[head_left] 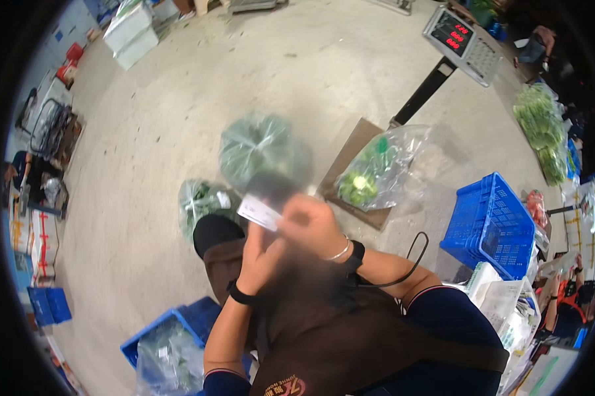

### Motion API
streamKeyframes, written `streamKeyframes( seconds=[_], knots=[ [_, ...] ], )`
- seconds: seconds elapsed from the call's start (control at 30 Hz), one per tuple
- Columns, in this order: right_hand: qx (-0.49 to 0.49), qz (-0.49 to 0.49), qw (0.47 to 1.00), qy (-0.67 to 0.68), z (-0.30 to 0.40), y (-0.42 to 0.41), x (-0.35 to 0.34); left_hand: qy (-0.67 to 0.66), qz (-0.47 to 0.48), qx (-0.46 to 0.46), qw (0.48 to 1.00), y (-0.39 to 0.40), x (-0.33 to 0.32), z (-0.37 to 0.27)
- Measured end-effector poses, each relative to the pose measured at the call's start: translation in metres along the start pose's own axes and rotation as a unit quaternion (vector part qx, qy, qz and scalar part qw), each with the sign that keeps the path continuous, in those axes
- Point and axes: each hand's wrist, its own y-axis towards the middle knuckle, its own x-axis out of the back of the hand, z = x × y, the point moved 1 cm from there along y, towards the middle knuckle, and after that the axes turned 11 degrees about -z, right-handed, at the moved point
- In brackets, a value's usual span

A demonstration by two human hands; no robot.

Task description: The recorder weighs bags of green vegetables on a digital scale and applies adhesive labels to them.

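Note:
A small white printed label point(258, 212) is held up in front of my body. My right hand point(315, 225) pinches its right corner between thumb and fingers. From below, my left hand point(259, 260) grips the label's lower edge, its fingers partly hidden and blurred. Beyond my hands, a large tied clear bag of greens point(258, 148) rests on the floor. A smaller bag of leafy greens point(193, 200) bearing a white label lies near my shoe. To the right, a clear bag of green vegetables point(371, 173) lies on the platform of a floor scale point(349, 153).
The scale's lit display point(453, 34) stands on a black post point(423, 91). A blue plastic crate point(490, 227) is at right; another blue crate point(149, 329) at lower left holds bagged greens. A white basket point(505, 302) sits beside me. Other people work at the edges.

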Motion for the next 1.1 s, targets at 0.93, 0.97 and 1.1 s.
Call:
streamKeyframes(
  seconds=[0.93, 0.97, 1.1],
  knots=[
    [-0.173, -0.603, 0.772, 0.098, -0.224, -0.031, 0.318, 0.157, 0.115, 0.024, 0.981, 0.236, -0.06, -0.022],
    [-0.149, -0.594, 0.783, 0.112, -0.197, -0.014, 0.3, 0.172, 0.113, 0.032, 0.978, 0.238, -0.062, -0.013],
    [-0.09, -0.479, 0.866, 0.113, -0.135, 0.028, 0.262, 0.153, 0.123, 0.068, 0.978, 0.232, -0.069, 0.016]
  ],
)
